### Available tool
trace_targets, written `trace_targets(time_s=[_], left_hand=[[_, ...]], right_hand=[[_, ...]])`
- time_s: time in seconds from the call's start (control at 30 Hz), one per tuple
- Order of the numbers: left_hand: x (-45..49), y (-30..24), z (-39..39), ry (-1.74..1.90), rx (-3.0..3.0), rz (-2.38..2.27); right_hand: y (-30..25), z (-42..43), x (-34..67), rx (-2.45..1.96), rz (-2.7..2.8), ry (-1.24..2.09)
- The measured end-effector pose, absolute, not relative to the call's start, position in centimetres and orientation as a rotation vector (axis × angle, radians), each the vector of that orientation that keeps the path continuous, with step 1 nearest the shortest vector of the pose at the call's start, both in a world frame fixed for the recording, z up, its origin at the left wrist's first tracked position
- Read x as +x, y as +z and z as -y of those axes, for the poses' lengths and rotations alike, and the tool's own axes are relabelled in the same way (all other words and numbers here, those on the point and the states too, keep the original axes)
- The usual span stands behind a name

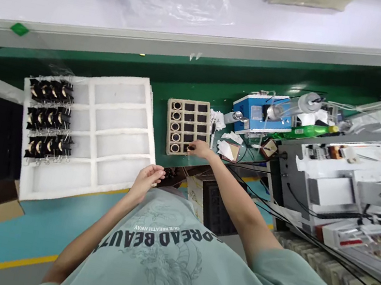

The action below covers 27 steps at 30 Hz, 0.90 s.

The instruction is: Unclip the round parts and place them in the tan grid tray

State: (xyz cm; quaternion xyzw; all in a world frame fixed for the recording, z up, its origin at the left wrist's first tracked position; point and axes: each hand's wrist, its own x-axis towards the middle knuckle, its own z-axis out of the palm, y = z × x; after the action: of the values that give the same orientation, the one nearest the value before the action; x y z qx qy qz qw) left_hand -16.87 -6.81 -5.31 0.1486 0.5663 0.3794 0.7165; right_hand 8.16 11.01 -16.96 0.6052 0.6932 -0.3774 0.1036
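Note:
My right hand (200, 149) reaches into the front row of a beige compartment tray (192, 102). Its fingers are closed on a small dark part with a gold-coloured rim (189, 148) in the second column. Down the tray's left column sit several round ring-shaped parts (175, 137), one per compartment. Near my body, just off the bench edge, my left hand (148, 180) has its fingers pinched together; whatever is between them is too small to make out. It is close to the right front corner of a white foam tray (92, 137).
Several black clips with wire handles (49, 119) and pale curved pieces fill the foam tray's left side. Right of the beige tray are a pen (213, 134), crumpled tissue (226, 150), a blue device (264, 113), a green bottle (310, 131) and loose cables. A white shelf (122, 27) overhangs the back.

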Motion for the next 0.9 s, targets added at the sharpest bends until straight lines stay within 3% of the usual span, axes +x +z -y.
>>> trace_targets(time_s=[0.37,0.7,0.9], left_hand=[[-19.4,-5.9,8.3,0.977,0.352,-1.344],[-22.7,-4.7,10.8,0.969,0.558,-1.433],[-35.5,-3.4,10.5,0.939,0.99,-2.435]], right_hand=[[-18.7,-5.6,8.0,1.965,-2.198,-0.894],[-20.0,-3.8,7.6,2.362,-2.08,-1.0],[-21.0,-4.1,7.8,2.406,-1.883,-1.072]])
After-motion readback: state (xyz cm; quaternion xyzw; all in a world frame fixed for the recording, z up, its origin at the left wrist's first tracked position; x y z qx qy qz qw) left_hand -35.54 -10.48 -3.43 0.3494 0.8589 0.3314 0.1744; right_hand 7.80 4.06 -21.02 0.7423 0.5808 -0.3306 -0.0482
